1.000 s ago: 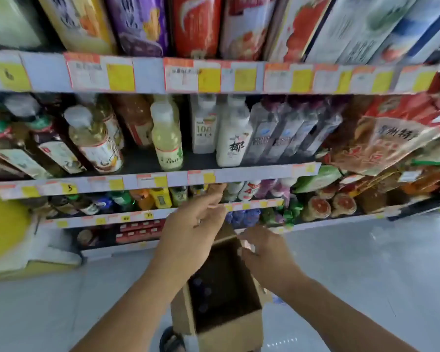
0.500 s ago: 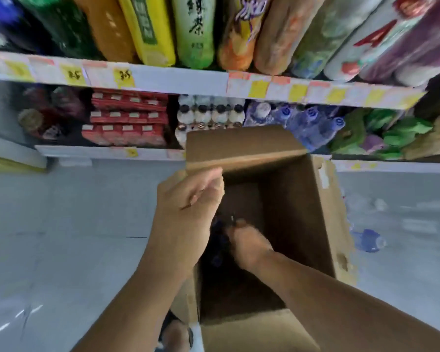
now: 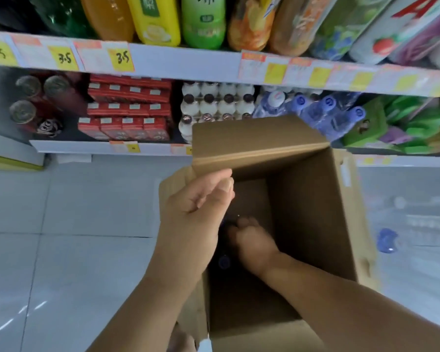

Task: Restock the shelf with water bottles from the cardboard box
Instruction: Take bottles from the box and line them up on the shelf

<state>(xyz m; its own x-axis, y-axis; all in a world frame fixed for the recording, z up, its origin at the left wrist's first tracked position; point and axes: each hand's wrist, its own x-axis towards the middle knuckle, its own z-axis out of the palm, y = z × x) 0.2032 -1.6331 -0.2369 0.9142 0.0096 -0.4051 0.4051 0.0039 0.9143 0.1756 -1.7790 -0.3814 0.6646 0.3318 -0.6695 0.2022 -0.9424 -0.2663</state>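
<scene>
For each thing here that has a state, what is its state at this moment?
cardboard box: open, far flap standing up.
left hand: fingers curled at the box's left flap; grip unclear.
right hand: down inside the box; grip hidden.
bottle in the box: capped, in shadow.
shelf water bottles: capped, crowded together.
floor bottle: beside the box, blurred.

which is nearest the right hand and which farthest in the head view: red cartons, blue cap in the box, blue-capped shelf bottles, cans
From the right hand:
1. blue cap, just left of it inside the cardboard box
2. blue-capped bottles, on the shelf behind the box
3. red cartons, further left on that shelf
4. cans, at the far left
</scene>
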